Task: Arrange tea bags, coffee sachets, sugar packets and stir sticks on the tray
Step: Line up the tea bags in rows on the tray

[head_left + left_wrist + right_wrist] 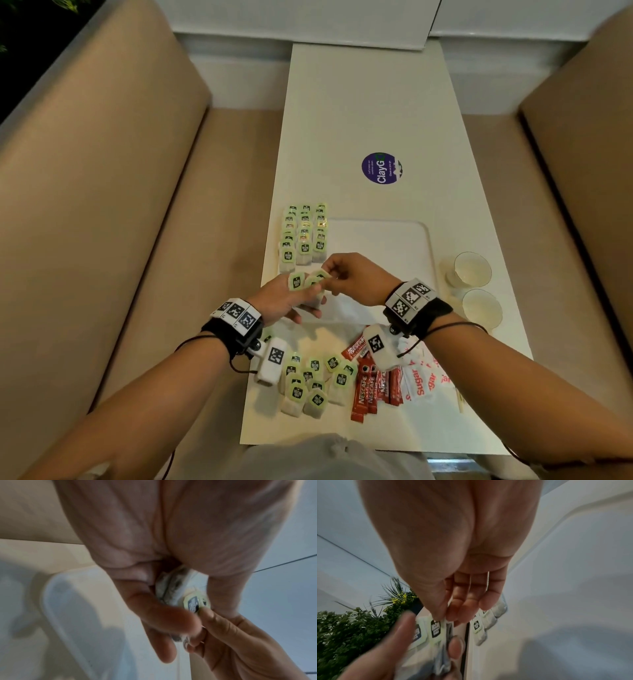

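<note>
Farthest left, a beige bench seat (102, 192) runs alongside the white surface (370, 113). At the surface's left edge, neat rows of tea bags (304, 236) lie in three columns on the left part of the white tray (394, 236), their green tags toward the far end and their long axes running away from the person.

Just nearer, the left hand (281, 301) is raised over the tray's near left corner, its fingers (164, 616) and thumb curled around a small bunch of tea bags (310, 286) with the green tags fanned upward and the paper pouches hanging down into the palm. The right hand (356, 277) meets it from the right, and its fingers (453, 609) pinch the tag of one bag in that bunch.

Below the hands, at the near end of the surface, a loose heap of tea bags (308, 383) lies at mixed angles. To its right are red coffee sachets (368, 390), mostly lengthwise toward the person, then white sugar packets (423, 380) partly under the right wrist, and a pale stir stick (459, 399) at the surface's right edge.

Farther right, beside the tray, two clear cups (474, 284) stand close together. A purple round sticker (381, 168) sits on the surface beyond the tray.
</note>
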A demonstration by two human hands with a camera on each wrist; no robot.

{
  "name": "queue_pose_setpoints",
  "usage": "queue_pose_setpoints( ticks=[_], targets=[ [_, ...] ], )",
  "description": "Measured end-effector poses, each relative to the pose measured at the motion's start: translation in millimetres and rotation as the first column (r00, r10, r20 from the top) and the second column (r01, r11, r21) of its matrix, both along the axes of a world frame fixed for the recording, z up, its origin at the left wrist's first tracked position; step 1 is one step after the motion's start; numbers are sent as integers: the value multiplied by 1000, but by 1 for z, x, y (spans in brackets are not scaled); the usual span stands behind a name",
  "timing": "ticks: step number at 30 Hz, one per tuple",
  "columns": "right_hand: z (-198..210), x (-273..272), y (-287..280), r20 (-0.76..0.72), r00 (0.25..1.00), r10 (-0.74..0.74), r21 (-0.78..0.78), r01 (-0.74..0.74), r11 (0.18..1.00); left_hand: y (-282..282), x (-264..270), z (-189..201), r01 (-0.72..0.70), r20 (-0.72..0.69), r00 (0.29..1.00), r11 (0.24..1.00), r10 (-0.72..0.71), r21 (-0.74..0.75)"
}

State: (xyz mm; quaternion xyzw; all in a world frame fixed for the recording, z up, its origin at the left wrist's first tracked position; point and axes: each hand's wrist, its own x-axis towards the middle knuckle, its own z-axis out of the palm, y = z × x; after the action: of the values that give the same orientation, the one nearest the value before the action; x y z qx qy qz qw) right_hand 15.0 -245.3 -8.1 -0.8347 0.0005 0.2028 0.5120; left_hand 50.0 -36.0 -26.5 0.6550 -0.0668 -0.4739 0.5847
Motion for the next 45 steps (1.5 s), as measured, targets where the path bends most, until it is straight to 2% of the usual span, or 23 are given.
queue_pose_setpoints(
  ticks=[2,7,12,15,20,24,29,38,43,45],
  targets=[
    [-3,4,0,-9,1000,-22,22,22,1000,0,4,-4,15,57,998,999,-18,44],
    [-14,7,5,19,994,-104,31,103,994,8,7,-19,54,-13,999,991,-53,119],
    [-36,10,7,-6,989,-144,-40,144,989,14,12,-38,-150,-6,988,967,155,208],
    [-46,10,13,-32,990,-138,-58,136,989,15,19,-40,-228,11,973,954,231,193],
    [-55,17,26,-64,986,-155,-5,155,988,10,26,-43,-194,64,980,968,186,157],
    [-61,18,31,-60,977,-203,25,205,978,5,30,-43,-221,100,973,961,207,163],
    [-69,15,30,-71,982,-174,-96,166,981,5,35,-43,-262,74,965,951,253,163],
    [-75,25,33,-107,977,-185,-120,172,978,6,45,-53,-317,65,948,921,311,226],
    [-88,34,34,-84,937,-339,-177,321,930,4,52,-53,-379,43,924,894,380,241],
    [-89,40,36,-91,929,-360,-201,337,920,5,55,-55,-395,43,917,886,397,242]
  ],
)
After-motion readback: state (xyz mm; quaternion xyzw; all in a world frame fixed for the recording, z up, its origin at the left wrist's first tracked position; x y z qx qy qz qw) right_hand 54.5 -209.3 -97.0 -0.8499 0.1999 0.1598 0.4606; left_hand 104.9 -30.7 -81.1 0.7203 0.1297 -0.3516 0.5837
